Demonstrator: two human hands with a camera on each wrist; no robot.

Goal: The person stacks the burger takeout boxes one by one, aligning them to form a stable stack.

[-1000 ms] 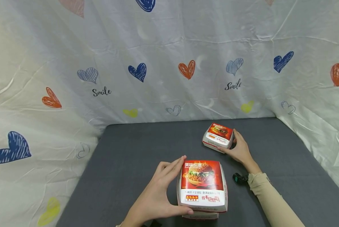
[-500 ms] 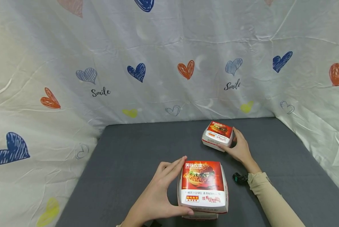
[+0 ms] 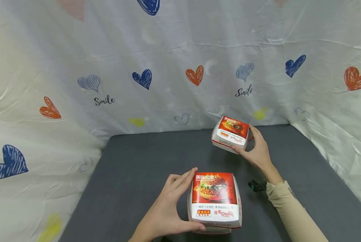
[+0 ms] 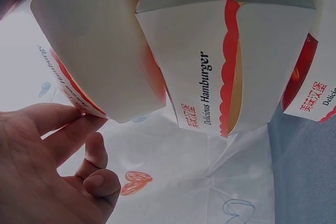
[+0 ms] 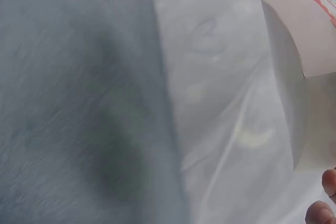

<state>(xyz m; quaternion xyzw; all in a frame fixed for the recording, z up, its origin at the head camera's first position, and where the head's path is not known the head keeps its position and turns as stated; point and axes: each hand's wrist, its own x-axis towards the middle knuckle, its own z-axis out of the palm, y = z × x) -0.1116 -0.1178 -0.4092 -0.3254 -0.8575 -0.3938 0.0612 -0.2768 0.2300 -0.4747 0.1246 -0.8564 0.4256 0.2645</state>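
A stack of white-and-red hamburger boxes stands at the front of the table. My left hand point(image 3: 168, 208) grips its top hamburger box point(image 3: 215, 191), thumb at the front and fingers at the back left. A lower box point(image 3: 213, 230) peeks out underneath. Seen sideways in the left wrist view, the stack has a middle box point(image 4: 202, 66) and a box nearest the table point(image 4: 315, 87). Farther back, my right hand point(image 3: 260, 153) holds another hamburger box point(image 3: 231, 134) by its right side, raised above the table and slightly tilted. That box point(image 5: 310, 40) shows partly in the right wrist view.
A dark grey cloth covers the table point(image 3: 144, 168). Behind and beside it hangs a white curtain point(image 3: 168, 97) printed with hearts and "Smile". A black wrist device point(image 3: 257, 185) sits on my right wrist.
My right hand has lifted its hamburger box up off the table and slightly away. The left hand keeps its grip on the top box of the stack.
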